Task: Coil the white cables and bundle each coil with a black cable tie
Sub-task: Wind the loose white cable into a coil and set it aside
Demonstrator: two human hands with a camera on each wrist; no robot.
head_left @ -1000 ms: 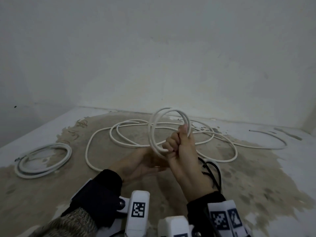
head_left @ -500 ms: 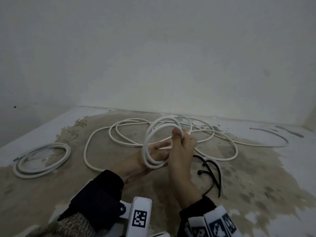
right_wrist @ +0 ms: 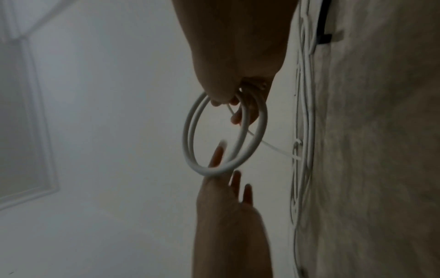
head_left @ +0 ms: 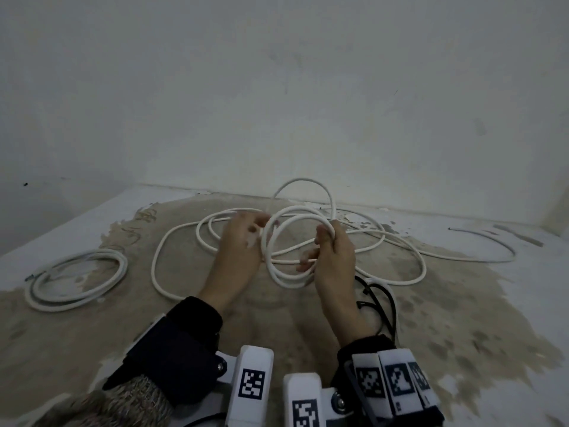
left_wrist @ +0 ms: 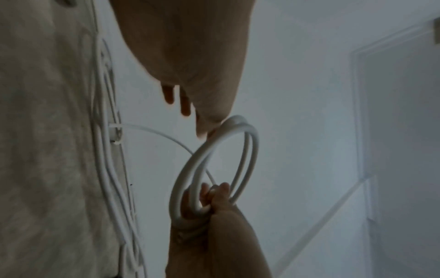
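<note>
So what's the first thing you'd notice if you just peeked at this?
The white cable coil held up in the middle, between the hands: the right hand grips its loops while the left hand touches its other side with straight fingers. Behind it, loose white cable sprawls over the stained floor. A finished-looking coil lies far left, and black cable ties lie by the right wrist.
</note>
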